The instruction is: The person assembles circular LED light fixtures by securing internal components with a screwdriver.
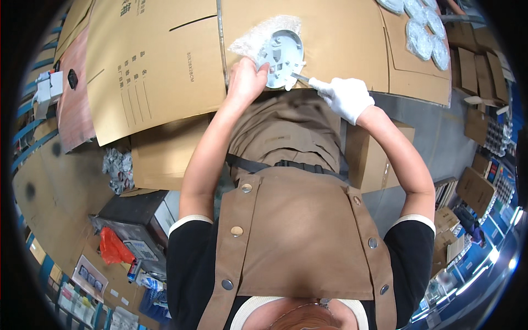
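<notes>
A light grey oval plastic housing (287, 49), with ribs and cut-outs inside, rests near the front edge of the cardboard-covered table (330, 38). Crumpled clear bubble wrap (250, 43) lies under and beside it. My left hand (247, 81) is bare and closed on the housing's left rim, thumb over the edge. In a white glove, my right hand (346, 99) is wrapped round a slim tool with a grey metal blade (300, 77). The tip meets the housing's lower right edge, beside small white tabs. The glove hides the tool's handle, so its exact kind does not show.
Several round parts in clear wrap (421, 38) lie at the table's far right. Open cartons stand below the table edge, one box (379, 157) to the right, another (165, 154) to the left. A dark cabinet (137, 220) with a red bag (114, 246) is at the lower left.
</notes>
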### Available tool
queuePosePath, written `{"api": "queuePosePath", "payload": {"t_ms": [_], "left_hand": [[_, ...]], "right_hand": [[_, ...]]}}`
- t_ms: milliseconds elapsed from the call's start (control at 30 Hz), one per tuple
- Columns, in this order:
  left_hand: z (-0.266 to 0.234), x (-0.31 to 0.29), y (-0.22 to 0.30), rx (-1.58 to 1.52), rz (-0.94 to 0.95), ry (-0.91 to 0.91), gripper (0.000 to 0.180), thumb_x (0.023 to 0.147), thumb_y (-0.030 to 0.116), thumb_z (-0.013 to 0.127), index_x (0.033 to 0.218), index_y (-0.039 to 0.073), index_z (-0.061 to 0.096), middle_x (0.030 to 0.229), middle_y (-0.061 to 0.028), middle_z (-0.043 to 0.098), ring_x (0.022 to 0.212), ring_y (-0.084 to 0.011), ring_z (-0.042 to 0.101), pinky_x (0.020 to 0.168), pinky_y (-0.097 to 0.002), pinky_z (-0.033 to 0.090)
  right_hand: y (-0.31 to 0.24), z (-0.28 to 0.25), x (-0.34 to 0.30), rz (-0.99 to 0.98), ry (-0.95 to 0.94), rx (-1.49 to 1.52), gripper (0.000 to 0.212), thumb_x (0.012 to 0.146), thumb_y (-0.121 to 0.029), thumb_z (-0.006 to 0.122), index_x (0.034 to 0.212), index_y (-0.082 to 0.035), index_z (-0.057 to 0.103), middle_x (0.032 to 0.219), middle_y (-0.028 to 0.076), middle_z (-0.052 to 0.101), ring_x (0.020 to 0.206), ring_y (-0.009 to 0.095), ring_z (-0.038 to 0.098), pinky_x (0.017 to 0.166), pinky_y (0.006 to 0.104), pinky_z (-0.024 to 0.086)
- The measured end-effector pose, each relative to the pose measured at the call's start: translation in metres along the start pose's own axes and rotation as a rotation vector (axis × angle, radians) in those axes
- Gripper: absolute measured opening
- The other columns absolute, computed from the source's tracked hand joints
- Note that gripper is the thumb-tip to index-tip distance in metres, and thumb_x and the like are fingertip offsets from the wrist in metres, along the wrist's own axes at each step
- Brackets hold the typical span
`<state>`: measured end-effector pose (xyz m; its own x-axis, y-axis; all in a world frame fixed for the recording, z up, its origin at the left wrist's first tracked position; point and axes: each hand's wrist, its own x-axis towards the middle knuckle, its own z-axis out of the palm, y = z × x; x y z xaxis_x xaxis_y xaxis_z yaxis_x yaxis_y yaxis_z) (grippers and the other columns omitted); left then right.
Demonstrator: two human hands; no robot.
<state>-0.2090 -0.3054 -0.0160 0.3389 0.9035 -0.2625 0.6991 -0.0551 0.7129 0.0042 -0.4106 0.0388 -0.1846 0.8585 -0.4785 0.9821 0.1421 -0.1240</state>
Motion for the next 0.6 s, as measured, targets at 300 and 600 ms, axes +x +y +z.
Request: {"api": "queuePosePath", "payload": {"t_ms": [300,600], "left_hand": [[0.008,-0.008,0.000,0.004,0.187,0.042,0.025,0.080,0.015,0.065,0.074,-0.009,0.062,0.075,-0.0287,0.062,0.074,-0.0416,0.063,0.067,-0.0455,0.050],[0.013,0.055,-0.057,-0.322,-0.049,-0.117,0.037,0.078,0.017,0.068,0.102,-0.010,0.060,0.094,-0.0211,0.067,0.092,-0.0253,0.065,0.078,-0.0367,0.050]], "right_hand": [[-0.018,-0.029,0.022,-0.026,-0.170,-0.083,0.035,0.089,-0.015,0.044,0.122,-0.015,0.055,0.075,0.014,0.064,0.067,0.033,0.063,0.058,0.0433,0.049],[0.006,0.063,0.007,0.088,0.602,0.287,0.036,0.083,-0.026,0.064,0.117,-0.015,0.061,0.069,0.010,0.062,0.057,0.025,0.061,0.054,0.0365,0.049]]}}
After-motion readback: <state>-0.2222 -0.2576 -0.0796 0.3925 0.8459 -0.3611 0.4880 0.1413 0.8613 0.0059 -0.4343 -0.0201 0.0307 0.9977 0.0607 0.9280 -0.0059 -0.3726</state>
